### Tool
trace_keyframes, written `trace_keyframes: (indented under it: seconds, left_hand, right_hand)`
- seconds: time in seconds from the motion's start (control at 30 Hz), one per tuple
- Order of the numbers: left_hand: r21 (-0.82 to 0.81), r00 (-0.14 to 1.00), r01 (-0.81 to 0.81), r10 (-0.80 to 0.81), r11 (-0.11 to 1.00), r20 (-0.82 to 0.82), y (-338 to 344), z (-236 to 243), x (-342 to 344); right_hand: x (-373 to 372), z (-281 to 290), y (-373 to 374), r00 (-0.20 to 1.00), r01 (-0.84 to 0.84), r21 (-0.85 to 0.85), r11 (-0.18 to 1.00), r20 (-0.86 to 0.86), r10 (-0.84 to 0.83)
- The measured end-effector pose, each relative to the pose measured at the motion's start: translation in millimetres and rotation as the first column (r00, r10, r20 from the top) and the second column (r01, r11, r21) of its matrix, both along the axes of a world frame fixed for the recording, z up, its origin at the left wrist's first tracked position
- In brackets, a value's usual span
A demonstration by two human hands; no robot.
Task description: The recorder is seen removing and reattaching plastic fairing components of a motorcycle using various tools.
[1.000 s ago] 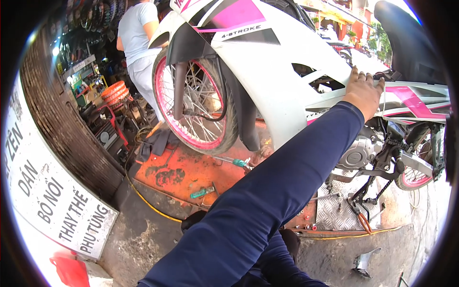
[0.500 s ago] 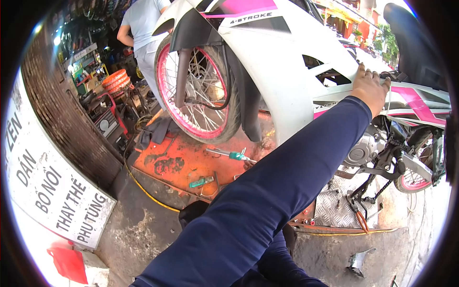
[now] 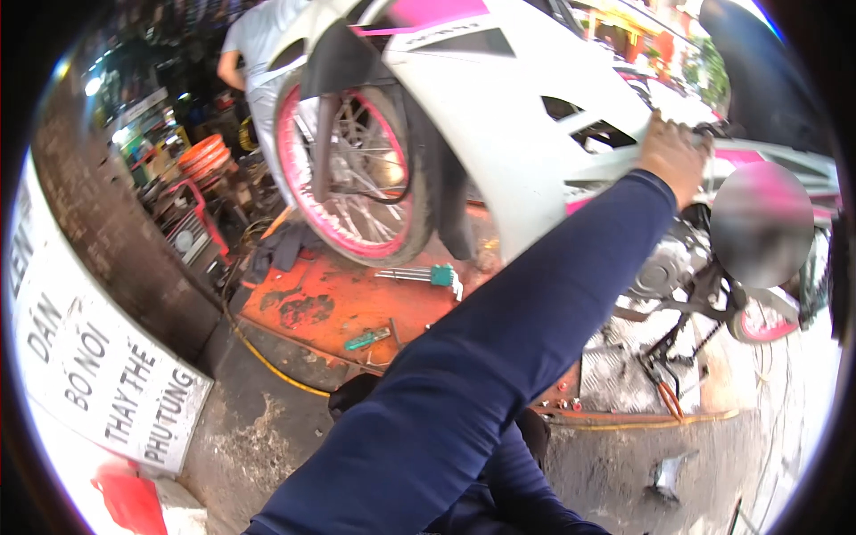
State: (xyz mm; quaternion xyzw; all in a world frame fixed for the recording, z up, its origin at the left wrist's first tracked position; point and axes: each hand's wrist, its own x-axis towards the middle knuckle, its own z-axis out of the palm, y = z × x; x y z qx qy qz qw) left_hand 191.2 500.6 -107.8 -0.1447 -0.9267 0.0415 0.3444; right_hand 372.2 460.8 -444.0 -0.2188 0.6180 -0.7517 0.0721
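A mechanic's left hand (image 3: 675,159) lay palm down across the frame of a white-and-pink motorcycle (image 3: 508,134), fingers spread, just ahead of the dark seat (image 3: 758,80), at a roadside repair shop. The navy sleeve (image 3: 464,374) cut diagonally across the scene; the right hand was out of sight beneath it, and I could not tell how it was held. The motorcycle stood over a worn orange platform (image 3: 334,312), its pink-rimmed front wheel (image 3: 419,227) toward the shop's interior. Near that wheel lay a set of hex keys in a green holder (image 3: 441,275), with a green-handled tool (image 3: 367,339) closer to us. Orange-handled pliers (image 3: 669,397) sat below the engine (image 3: 662,270), beside a patterned metal plate (image 3: 602,383). Behind the front wheel, a person in a pale shirt (image 3: 263,45) stood near stacked orange rings (image 3: 205,156).
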Motion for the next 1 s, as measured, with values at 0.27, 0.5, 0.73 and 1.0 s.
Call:
trace_keyframes:
  seconds: [0.27, 0.5, 0.73, 1.0]
  left_hand:
    - [-0.201, 0.955, 0.159, -0.202, 0.967, -0.217, -22.2, -8.1, -11.9]
    - [-0.220, 0.919, 0.238, -0.292, 0.946, -0.264, -14.0, -3.3, 3.8]
    - [-0.115, 0.898, 0.285, -0.307, 0.952, -0.315, -10.4, -17.0, -0.7]
    - [-0.045, 0.888, 0.266, -0.263, 0.963, -0.376, -10.4, -26.9, -11.8]
  right_hand:
    - [-50.1, 128.5, 158.8, 0.626, 0.583, -0.161, 0.796, -0.536, -0.567]
    - [-134.4, 231.5, 169.3, 0.458, 0.371, -0.643, 0.671, -0.501, -0.734]
    - [-156.3, 233.1, 160.5, 0.369, 0.385, -0.593, 0.707, -0.603, -0.707]
    - [-162.2, 239.2, 159.8, 0.281, 0.406, -0.627, 0.665, -0.606, -0.744]
